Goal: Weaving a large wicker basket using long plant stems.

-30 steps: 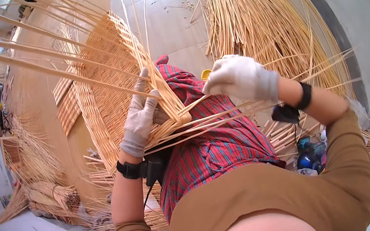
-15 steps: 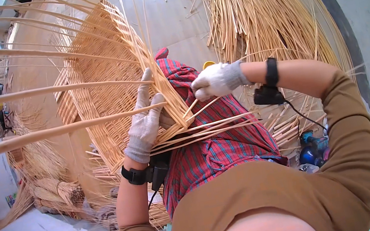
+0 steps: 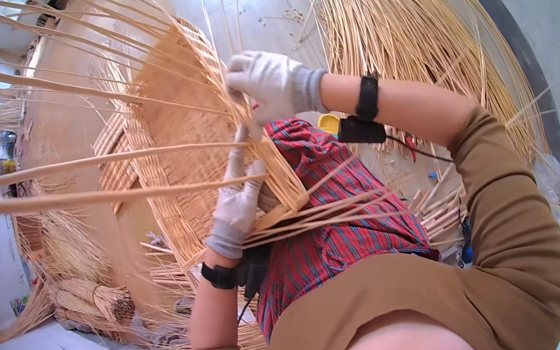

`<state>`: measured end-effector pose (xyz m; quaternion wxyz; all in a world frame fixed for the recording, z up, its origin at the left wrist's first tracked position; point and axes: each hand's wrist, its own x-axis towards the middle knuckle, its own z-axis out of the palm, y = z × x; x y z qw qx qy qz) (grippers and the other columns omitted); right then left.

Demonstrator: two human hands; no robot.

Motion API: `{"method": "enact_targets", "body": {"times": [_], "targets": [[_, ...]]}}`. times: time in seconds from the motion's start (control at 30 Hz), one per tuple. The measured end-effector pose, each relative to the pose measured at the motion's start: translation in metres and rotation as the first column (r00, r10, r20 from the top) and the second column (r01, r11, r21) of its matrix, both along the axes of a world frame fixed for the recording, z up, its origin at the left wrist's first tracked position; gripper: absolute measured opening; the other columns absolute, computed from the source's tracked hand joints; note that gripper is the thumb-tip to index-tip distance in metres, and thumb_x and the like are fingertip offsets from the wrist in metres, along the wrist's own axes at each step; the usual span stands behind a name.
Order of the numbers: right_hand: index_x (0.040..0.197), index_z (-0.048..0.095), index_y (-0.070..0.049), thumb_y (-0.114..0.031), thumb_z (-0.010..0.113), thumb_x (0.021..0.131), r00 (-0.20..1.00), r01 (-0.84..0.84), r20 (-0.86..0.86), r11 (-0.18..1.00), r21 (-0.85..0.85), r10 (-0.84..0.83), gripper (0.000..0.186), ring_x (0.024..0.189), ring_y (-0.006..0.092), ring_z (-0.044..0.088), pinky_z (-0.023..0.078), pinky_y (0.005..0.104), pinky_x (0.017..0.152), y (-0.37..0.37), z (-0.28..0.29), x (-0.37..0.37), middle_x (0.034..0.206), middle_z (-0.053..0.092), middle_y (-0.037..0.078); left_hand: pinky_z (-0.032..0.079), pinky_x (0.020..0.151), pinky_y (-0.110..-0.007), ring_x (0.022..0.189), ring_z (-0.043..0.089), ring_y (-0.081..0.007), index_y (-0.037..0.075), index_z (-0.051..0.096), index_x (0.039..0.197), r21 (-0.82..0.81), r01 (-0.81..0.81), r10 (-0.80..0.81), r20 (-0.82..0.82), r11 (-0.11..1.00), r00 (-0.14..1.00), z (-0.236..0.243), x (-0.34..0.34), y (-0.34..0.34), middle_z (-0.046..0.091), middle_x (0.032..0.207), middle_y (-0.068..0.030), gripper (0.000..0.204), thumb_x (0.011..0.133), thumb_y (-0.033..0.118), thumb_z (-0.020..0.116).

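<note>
Where the view darkens at its left rim, two thick, knobbly sticks (image 3: 74,198) run in from the edge to your basket's near side wall, and below them a tied bundle of stalks (image 3: 88,295) lies on the floor. Farther in, a flat woven panel (image 3: 112,148) is partly covered by the basket (image 3: 184,120), which leans over your lap, its tight, ridged weave showing inside and thin uprights fanning from its rim. Your gloved left hand (image 3: 234,209) is inside it near the corner, thumb and forefinger spread against the wall; the other fingers are partly hidden, so I cannot tell whether they grip. Loose pale strands stick out past that corner over your striped red cloth (image 3: 343,190). Your gloved right hand (image 3: 270,87) is at the rim, fingers curled narrow; I cannot tell what, if anything, they pinch. A round yellow container (image 3: 328,123) is half hidden behind your wrist gear (image 3: 362,129), its contents hard to make out. At right lies a heap of long, smooth stalks (image 3: 396,27), cut off by the top edge.
</note>
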<state>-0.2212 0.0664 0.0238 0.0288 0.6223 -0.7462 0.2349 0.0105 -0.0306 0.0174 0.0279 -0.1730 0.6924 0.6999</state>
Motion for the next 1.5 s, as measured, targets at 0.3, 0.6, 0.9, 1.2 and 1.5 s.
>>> {"method": "enact_targets", "body": {"times": [0.3,0.6,0.9,1.2,1.5], "targets": [[0.115,0.064,-0.005,-0.03,0.089,0.077,0.329,-0.008,0.944,0.999,0.041,-0.036,0.052,0.095,0.0199,0.068,0.055,0.0345,0.085,0.012,-0.014,-0.032,0.104,0.071,0.007,0.051,0.075,-0.023,0.088,0.059,-0.0058,0.016,0.032,0.163,0.013,0.075,-0.076,0.197,0.997,0.977,0.029,0.015,0.021,0.064,0.102,0.0,0.066,0.105,0.021,0.062],[0.131,0.065,-0.018,-0.007,0.073,0.084,0.908,-0.297,0.095,0.787,-0.54,0.408,0.048,0.107,0.0306,0.067,0.054,0.0375,0.092,-0.004,0.02,0.051,0.117,0.07,0.012,0.042,0.111,-0.038,0.141,0.045,-0.0222,0.005,0.035,0.156,-0.467,0.127,-0.256,-0.226,0.875,0.94,-0.023,-0.015,-0.032,0.054,0.141,-0.0149,0.079,0.093,0.022,0.079],[0.11,0.08,-0.015,-0.007,0.077,0.084,0.592,-0.454,0.521,0.789,-0.413,0.614,0.028,0.116,0.0202,0.063,0.05,0.0372,0.103,-0.008,0.106,0.014,0.123,0.069,0.007,0.04,0.115,-0.044,0.145,0.041,-0.0328,0.007,0.051,0.144,-0.629,0.219,-0.39,-0.146,0.746,0.909,-0.007,-0.02,-0.043,0.042,0.151,-0.0202,0.064,0.088,0.013,0.08],[0.117,0.064,-0.006,-0.047,0.089,0.079,0.21,0.751,0.969,0.655,-0.077,-0.127,0.061,0.081,0.0125,0.061,0.053,0.0299,0.073,-0.026,-0.105,0.001,0.086,0.063,0.005,0.044,0.107,-0.042,0.13,0.049,-0.0295,0.01,0.052,0.134,-0.257,0.155,-0.208,-0.194,0.954,0.959,-0.04,-0.031,-0.017,0.058,0.129,-0.0184,0.057,0.089,0.031,0.081],[0.113,0.07,-0.001,-0.045,0.077,0.085,0.689,0.247,0.666,0.957,0.154,-0.285,0.052,0.095,0.039,0.07,0.055,0.044,0.083,-0.009,-0.043,0.04,0.098,0.072,0.027,0.052,0.096,-0.034,0.112,0.057,-0.0148,0.011,0.053,0.122,0.123,-0.01,0.035,-0.204,0.992,0.978,-0.062,-0.034,-0.007,0.059,0.118,-0.0032,0.04,0.091,0.013,0.078]]}}
